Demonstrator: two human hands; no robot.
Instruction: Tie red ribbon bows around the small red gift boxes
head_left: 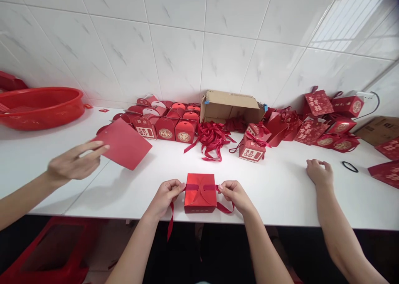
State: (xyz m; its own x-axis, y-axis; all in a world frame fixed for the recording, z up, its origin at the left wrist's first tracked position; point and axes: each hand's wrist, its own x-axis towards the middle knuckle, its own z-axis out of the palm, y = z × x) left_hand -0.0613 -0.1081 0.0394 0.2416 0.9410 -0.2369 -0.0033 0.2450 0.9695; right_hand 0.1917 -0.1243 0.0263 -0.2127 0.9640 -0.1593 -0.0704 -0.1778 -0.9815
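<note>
While both hands pinch a ribbon (192, 188), the red box (200, 207) it crosses sits between them, upright on the bench (274, 201) near its front edge. The fingers of the left hand (168, 196) are just beside the box's left side, those of the right hand (234, 194) just beside its right; whether any fingertip touches the card, I cannot tell. Each hand has thumb and fingers closed together on its own end of the ribbon, with only the thin band between them. Across the top of the box the ribbon runs level from side to side, its middle hidden under the curved, overlapping flaps. One tail hangs from the left hand past the bench edge; on the right the other end droops in a loop beside the box. Beyond the box, well apart from the fingers, lies a heap of loose ribbons (214, 135), with finished-looking red boxes (165, 128) to its left and a cardboard carton (229, 99) behind it.
</note>
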